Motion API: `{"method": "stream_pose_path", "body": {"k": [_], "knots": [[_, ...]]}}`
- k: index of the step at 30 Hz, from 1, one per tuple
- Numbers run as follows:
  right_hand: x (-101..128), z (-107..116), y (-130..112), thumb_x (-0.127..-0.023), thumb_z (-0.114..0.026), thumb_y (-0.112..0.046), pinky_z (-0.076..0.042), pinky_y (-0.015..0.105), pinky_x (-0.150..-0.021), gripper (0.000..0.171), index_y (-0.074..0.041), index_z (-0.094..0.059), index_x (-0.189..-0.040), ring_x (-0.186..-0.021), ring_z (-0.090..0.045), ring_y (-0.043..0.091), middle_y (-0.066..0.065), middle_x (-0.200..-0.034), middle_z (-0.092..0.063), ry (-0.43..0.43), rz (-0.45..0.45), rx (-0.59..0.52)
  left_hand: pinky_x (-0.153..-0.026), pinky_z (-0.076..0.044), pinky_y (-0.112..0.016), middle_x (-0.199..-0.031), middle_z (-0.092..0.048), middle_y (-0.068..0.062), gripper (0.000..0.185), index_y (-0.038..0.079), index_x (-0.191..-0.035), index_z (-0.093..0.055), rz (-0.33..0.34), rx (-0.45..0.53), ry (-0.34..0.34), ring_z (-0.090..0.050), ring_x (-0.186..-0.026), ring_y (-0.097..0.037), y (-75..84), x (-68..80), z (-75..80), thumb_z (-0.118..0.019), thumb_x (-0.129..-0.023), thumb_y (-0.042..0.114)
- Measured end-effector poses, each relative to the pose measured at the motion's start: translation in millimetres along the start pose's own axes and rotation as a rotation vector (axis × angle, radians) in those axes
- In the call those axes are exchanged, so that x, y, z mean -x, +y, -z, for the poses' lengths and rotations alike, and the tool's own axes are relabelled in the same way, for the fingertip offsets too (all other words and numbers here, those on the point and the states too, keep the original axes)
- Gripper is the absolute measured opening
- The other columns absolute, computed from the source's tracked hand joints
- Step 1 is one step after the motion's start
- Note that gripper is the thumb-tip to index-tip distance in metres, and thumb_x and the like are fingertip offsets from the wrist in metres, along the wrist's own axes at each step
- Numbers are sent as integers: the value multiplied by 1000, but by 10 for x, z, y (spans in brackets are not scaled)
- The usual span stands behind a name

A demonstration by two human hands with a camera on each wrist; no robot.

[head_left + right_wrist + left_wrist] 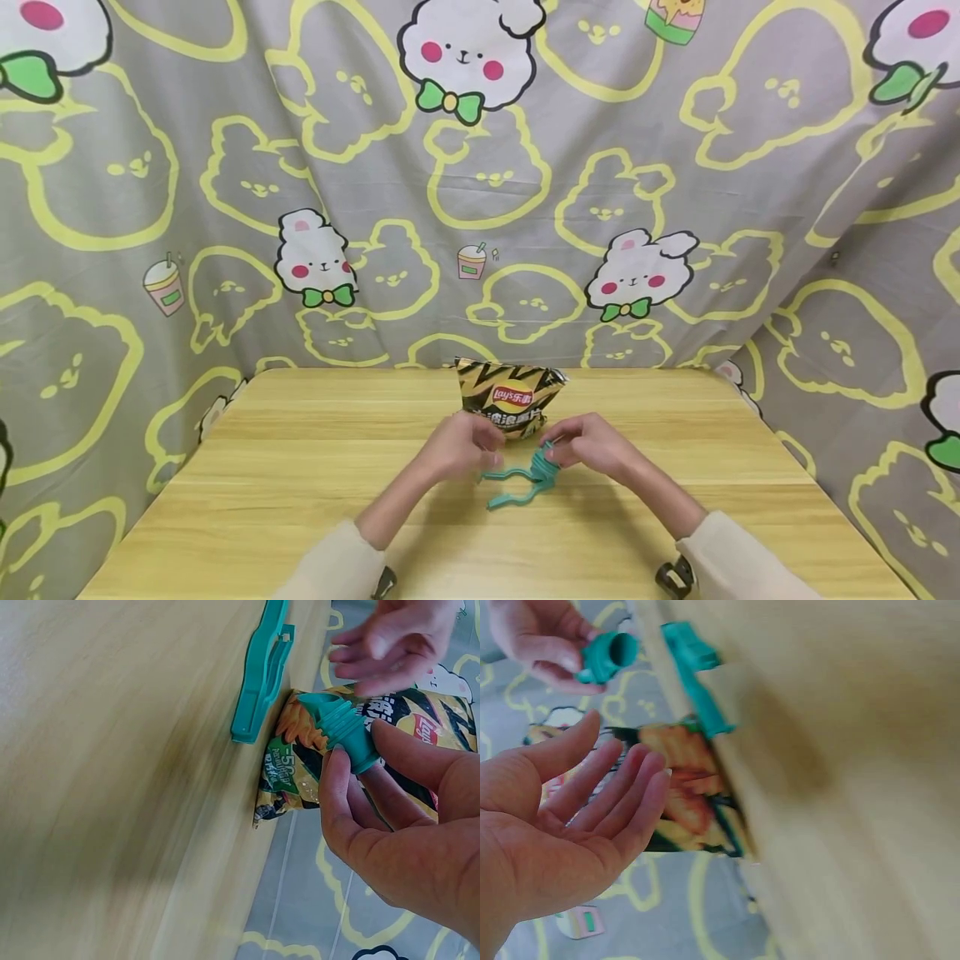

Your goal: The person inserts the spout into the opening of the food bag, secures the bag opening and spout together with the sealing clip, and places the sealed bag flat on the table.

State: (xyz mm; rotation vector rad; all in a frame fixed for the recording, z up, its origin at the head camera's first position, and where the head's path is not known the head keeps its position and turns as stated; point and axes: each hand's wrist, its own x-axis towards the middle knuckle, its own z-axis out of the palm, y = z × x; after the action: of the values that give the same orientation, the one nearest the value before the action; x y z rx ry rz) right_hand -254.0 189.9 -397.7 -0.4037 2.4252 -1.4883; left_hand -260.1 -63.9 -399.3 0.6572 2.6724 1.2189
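Note:
My right hand (592,442) pinches a small teal ribbed spout (341,731) between thumb and fingertips. The left wrist view shows its round hollow opening. A teal bag clip (255,690) with two long arms is just below the hands; the head view shows the arms spread apart, pointing left. My left hand (467,448) is to the left of the spout, fingers loosely bent and palm bare in the left wrist view. Behind both hands stands a black and gold Lay's chip bag (512,392), its lower part partly covered by the left hand in the head view.
The hands work over a light wooden table (300,467). A grey curtain (390,192) with yellow outlines and white cartoon animals hangs behind the table and along its sides.

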Motion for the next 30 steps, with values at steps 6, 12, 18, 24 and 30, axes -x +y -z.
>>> {"method": "stream_pose_path", "body": {"k": [6, 12, 18, 24, 30], "knots": [[-6, 37, -16, -89, -73, -9, -60, 43, -83, 28, 5, -72, -113, -90, -73, 22, 14, -107, -74, 9, 6, 25, -77, -58, -35, -96, -78, -5, 26, 7, -109, -77, -42, -56, 28, -72, -88, -16, 292, -96, 169, -82, -86, 16], [-2, 60, -27, -88, -76, -12, -59, 42, -85, 27, 1, -74, -112, -95, -72, 22, 13, -108, -75, 20, -4, 36, -75, -58, -34, -93, -78, -2, 22, 9, -108, -77, -119, -114, 77, -72, -84, -15, 620, -172, 352, -81, -88, 16], [6, 75, -59, -87, -77, -13, -59, 42, -84, 26, -1, -75, -110, -94, -72, 21, 10, -102, -76, 40, -6, 44, -72, -58, -31, -91, -78, -3, 21, 8, -107, -77, -174, -142, 182, -73, -82, -14, 865, -249, 494, -80, -88, 15], [19, 90, -85, -87, -78, -14, -59, 41, -83, 26, -1, -75, -110, -89, -72, 20, 9, -99, -76, 45, 5, 41, -70, -58, -29, -96, -78, -6, 17, 9, -105, -78, -193, -143, 266, -74, -84, -17, 993, -329, 552, -79, -88, 11], [33, 102, -90, -86, -79, -15, -58, 41, -83, 25, -4, -76, -108, -93, -69, 19, 7, -99, -76, 56, -11, 51, -79, -60, -35, -105, -78, -5, 17, 10, -105, -79, -165, -183, 325, -73, -97, -23, 985, -405, 511, -80, -88, 13]]}}
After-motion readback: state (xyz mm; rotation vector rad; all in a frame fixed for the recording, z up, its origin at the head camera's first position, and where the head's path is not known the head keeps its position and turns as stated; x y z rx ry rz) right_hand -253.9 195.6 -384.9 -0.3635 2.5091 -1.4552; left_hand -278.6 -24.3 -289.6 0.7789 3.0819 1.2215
